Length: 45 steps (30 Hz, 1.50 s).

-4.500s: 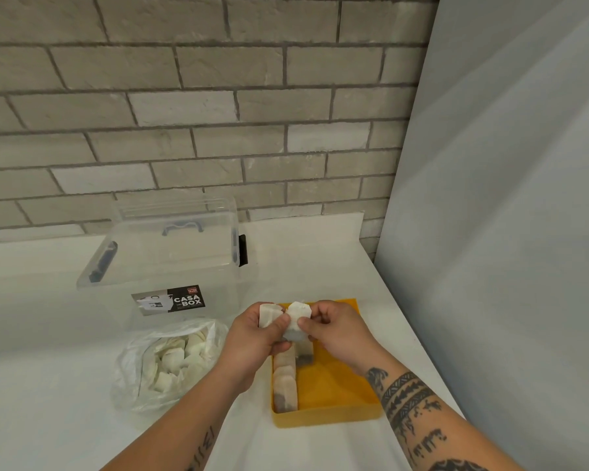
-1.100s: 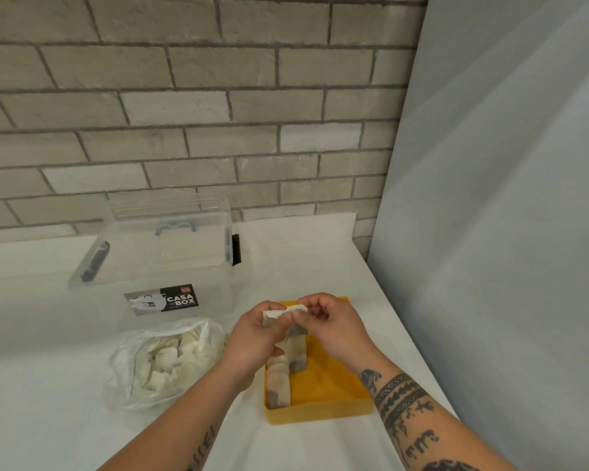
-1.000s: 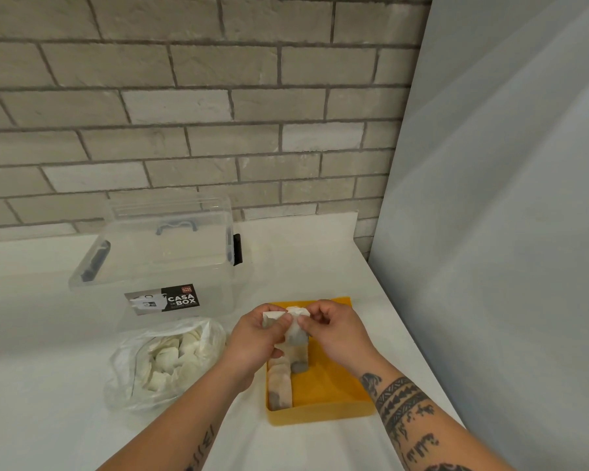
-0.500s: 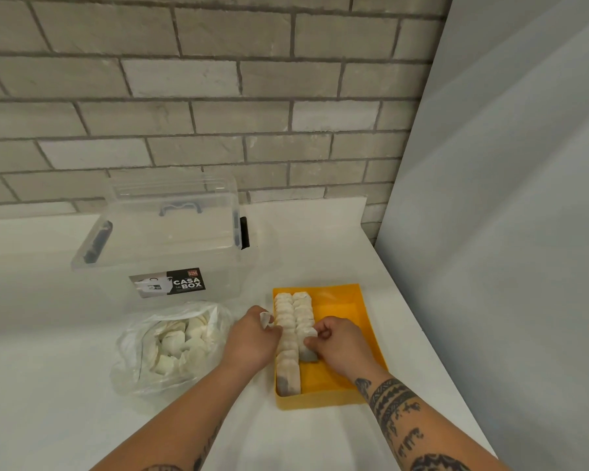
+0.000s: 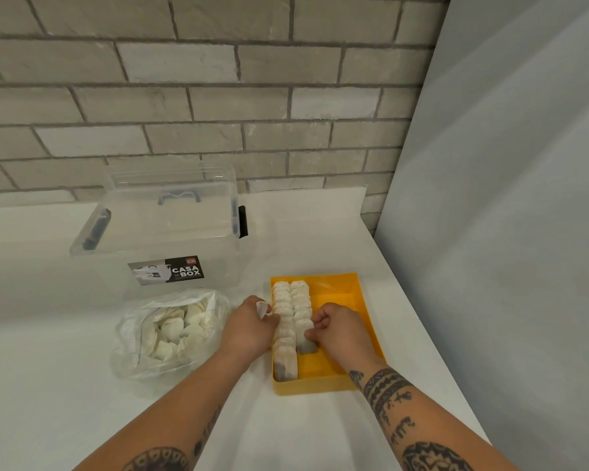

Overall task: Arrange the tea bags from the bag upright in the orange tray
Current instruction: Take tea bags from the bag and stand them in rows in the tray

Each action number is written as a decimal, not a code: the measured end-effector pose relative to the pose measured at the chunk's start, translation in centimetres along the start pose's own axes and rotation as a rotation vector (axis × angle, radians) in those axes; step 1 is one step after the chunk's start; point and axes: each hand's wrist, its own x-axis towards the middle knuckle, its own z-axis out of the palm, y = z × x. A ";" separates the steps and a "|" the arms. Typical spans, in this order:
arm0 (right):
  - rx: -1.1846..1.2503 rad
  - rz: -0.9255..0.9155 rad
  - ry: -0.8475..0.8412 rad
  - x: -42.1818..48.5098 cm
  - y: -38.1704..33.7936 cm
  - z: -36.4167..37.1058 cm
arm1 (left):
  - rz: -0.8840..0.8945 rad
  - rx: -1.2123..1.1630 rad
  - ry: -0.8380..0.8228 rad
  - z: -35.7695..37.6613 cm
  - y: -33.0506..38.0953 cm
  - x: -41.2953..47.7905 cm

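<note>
The orange tray (image 5: pixel 354 300) lies on the white counter with two rows of upright tea bags (image 5: pixel 291 300) along its left side. My right hand (image 5: pixel 337 329) is inside the tray, pinching the nearest tea bag (image 5: pixel 305 336) of the second row, which stands upright. My left hand (image 5: pixel 249 329) rests against the tray's left wall and holds another tea bag (image 5: pixel 262 308) between its fingers. The clear plastic bag (image 5: pixel 170 331) with several loose tea bags lies to the left of the tray.
A clear lidded storage box (image 5: pixel 164 239) labelled CASA BOX stands behind the bag. A brick wall (image 5: pixel 184 96) runs along the back. A grey panel (image 5: pixel 507 232) closes off the counter's right side, close to the tray.
Both hands came down from above the tray. The right hand carried a tea bag into the second row and set it upright. The left hand dropped beside the tray, still holding its tea bag.
</note>
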 end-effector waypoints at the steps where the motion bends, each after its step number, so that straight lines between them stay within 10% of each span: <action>1: -0.003 -0.006 0.008 -0.1 0.0 0.1 | 0.002 -0.003 0.003 0.0 0.1 -0.1; 45: 0.408 -0.265 -0.024 -1.9 -4.7 -4.7 | 0.203 -0.333 -0.129 -1.1 3.6 -4.0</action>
